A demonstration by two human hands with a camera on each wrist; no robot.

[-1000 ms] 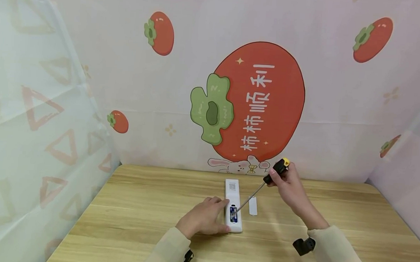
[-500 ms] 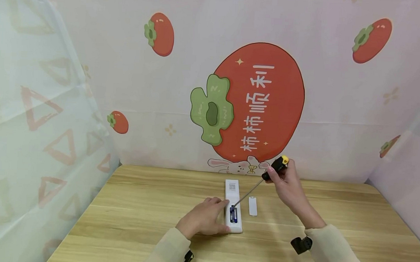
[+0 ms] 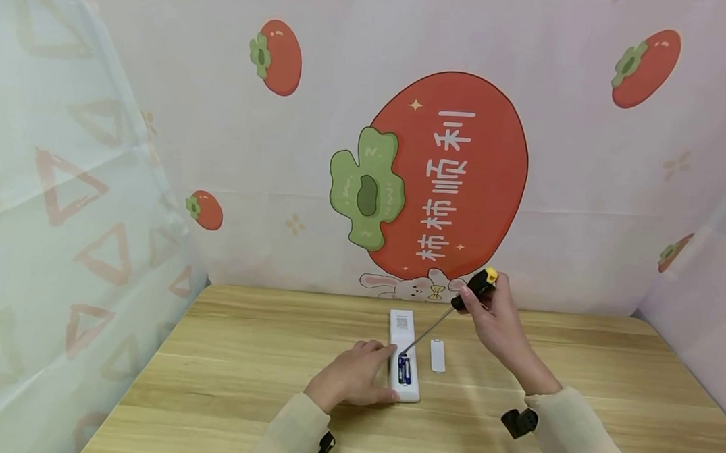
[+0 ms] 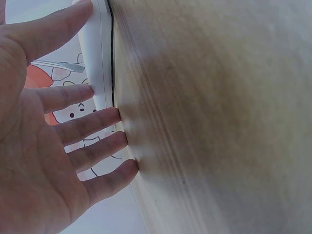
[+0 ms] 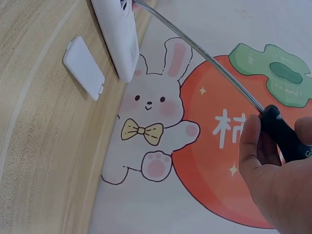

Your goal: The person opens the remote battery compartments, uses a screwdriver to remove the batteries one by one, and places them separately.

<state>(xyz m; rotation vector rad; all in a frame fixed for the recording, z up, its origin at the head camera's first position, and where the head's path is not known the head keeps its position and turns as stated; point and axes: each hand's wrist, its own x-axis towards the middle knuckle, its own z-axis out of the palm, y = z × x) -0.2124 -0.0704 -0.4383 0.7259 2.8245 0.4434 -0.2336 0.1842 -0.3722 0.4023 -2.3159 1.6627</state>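
A white remote control (image 3: 403,333) lies back side up on the table, its battery compartment uncovered with two blue batteries (image 3: 405,371) inside. My left hand (image 3: 353,375) rests at its left side. Thumb and index fingertips touch the remote control's side (image 4: 97,53), and the other fingers extend to the tabletop. In my right hand (image 3: 501,330) I grip the black and yellow handle of a screwdriver (image 3: 474,290). Its metal shaft slants down left, the tip at the far end of the batteries. The right wrist view cuts off the tip's contact with the remote control (image 5: 117,39).
The white battery cover (image 3: 438,356) lies flat on the wooden table (image 3: 242,356), just right of the remote control. Behind the table stands a cloth backdrop (image 3: 313,251) printed with persimmons and a rabbit. Side curtains hang left and right.
The screwdriver tip has moved from the near part of the batteries to their far end. My right hand has shifted slightly left and away from me. The left hand stays in place.
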